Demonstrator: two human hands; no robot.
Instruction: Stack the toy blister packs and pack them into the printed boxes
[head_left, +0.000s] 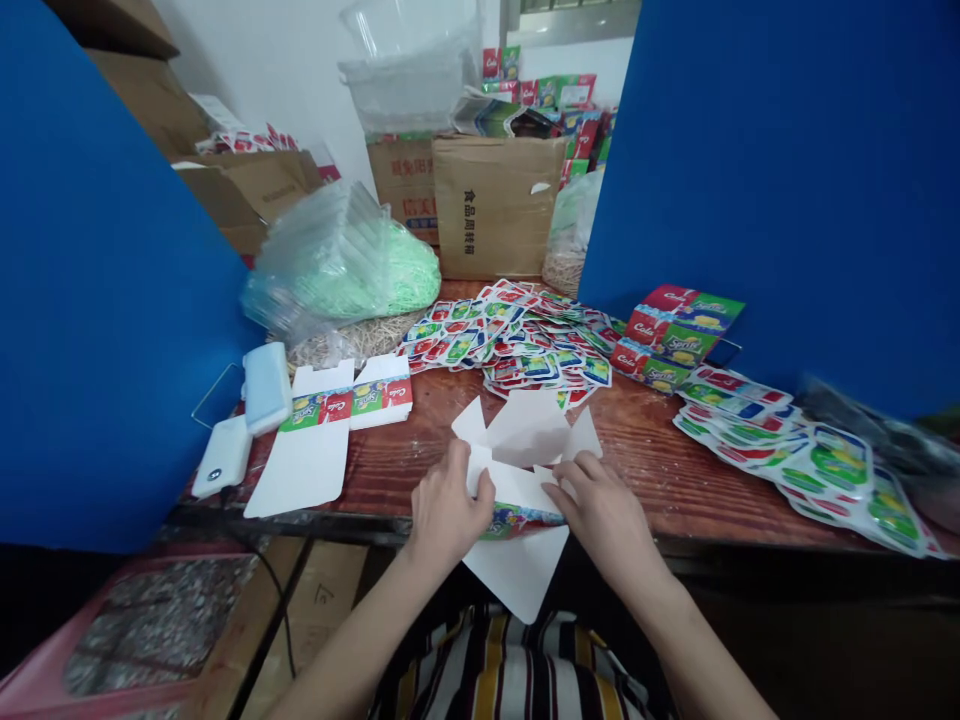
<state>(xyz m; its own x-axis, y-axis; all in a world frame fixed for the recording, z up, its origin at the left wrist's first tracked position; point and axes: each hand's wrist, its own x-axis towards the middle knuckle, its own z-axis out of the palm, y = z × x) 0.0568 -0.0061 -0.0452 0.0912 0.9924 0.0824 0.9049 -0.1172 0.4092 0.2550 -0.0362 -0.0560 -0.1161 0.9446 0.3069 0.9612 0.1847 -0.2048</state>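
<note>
A small printed carton (525, 485), partly unfolded with its white inner flaps spread, sits at the table's front edge before me. My left hand (450, 505) grips the carton's left side, thumb and fingers pinching the card. On the opposite side, my right hand (604, 510) has its fingers closed on the right-hand flap. One long white flap hangs down over the table edge towards my lap. To the left lie flat carton blanks (319, 410) printed Cola and Sprite. Behind the carton spreads a heap of flat printed packets (517, 335).
Finished-looking Cola and Sprite cartons (664, 340) are stacked at the right, near more packets (810, 450). A white device (223, 457) and a pale blue block (267, 388) stand at the left. Cardboard boxes (499, 210) and clear plastic trays (330, 245) are behind; blue panels (772, 180) flank both sides.
</note>
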